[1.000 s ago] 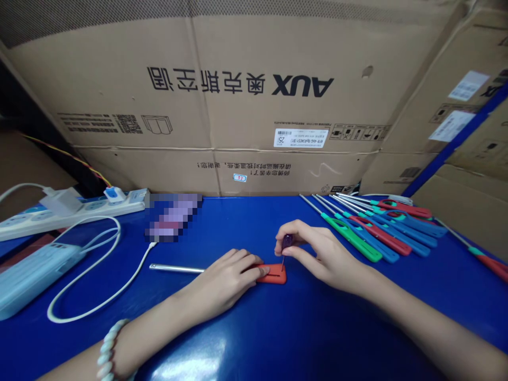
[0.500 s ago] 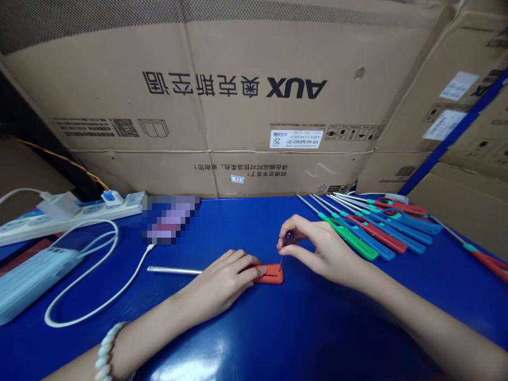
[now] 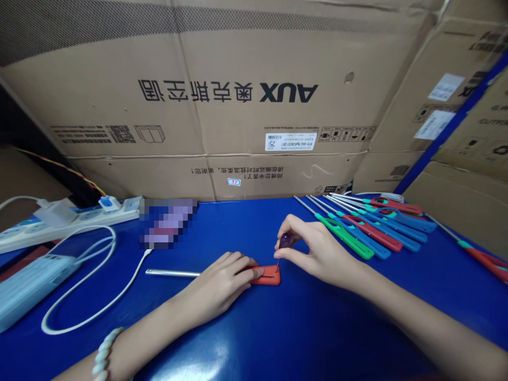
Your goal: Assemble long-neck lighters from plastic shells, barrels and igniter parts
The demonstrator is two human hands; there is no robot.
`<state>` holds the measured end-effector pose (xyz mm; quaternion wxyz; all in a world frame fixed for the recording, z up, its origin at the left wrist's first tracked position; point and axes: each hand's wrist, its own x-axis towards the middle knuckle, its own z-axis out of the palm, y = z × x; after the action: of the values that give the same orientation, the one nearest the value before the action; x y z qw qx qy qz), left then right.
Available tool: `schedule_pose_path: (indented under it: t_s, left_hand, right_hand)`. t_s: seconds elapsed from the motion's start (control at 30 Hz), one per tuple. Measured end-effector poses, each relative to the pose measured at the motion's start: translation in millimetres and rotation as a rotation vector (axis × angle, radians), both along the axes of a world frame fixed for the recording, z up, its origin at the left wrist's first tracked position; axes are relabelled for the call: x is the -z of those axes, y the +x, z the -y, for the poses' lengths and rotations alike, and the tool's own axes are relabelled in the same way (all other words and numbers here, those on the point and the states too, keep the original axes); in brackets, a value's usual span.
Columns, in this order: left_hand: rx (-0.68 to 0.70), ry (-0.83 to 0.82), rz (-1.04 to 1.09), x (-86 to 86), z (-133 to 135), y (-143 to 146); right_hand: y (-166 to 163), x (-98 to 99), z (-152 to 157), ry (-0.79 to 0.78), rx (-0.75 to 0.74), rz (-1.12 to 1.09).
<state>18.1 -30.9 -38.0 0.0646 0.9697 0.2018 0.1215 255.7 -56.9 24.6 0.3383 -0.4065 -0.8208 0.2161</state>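
Under my left hand (image 3: 226, 280) lies a red long-necked lighter (image 3: 270, 276), flat on the blue table. Its metal tube sticks out to the left of the hand, and its middle is hidden beneath the fingers. My left fingers are closed over the handle, the thumb pressing on top. Between the thumb and fingers of my right hand (image 3: 309, 246) is a small screwdriver (image 3: 284, 242) with a dark purple handle. The screwdriver stands nearly upright, slightly tilted, its tip at the right end of the lighter's handle.
Several green, blue and red long-necked lighters (image 3: 373, 227) lie fanned out at the right. Another red lighter (image 3: 482, 262) lies farther right. A power strip (image 3: 91, 216), a light-blue power bank (image 3: 34, 286) and a white cable (image 3: 75, 330) occupy the left. Cardboard (image 3: 222, 121) walls the back.
The whole view has shifted slightly. The screwdriver's handle leans a little more to the right than before, with its tip still at the lighter's end. My left hand keeps its hold.
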Motion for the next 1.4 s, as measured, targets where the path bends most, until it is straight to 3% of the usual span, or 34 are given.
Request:
schedule_pose_path:
  t_s: [0.37,0.6,0.73,0.9,1.13,1.27,1.4]
  left_hand:
    - [0.016,-0.027,-0.021,-4.7,-1,-1]
    - [-0.001,-0.029,-0.013,-7.3,0,-4]
    - [-0.005,-0.025,-0.024,-5.9,-1,-6]
    - [-0.015,-0.008,-0.033,-5.7,-2,-5]
    - [-0.011,0.032,0.007,-4.8,-2,-7]
    - [0.011,0.065,0.023,-2.6,-3,-8]
    - [0.012,0.073,0.021,0.1,-5,-8]
  right_hand:
    - [11,1.3,-14,0.016,0.141,-0.067]
    - [28,17.1,-40,0.036,0.271,-0.155]
    - [27,25.2,-42,0.098,0.278,-0.025]
    - [26,29.6,-41,0.213,0.324,0.333]
    - [24,40.6,-43,0.083,0.371,0.733]
    - [21,44.6,-44,0.044,0.364,0.74]
    - [12,41.7,-38,0.136,0.332,0.642]
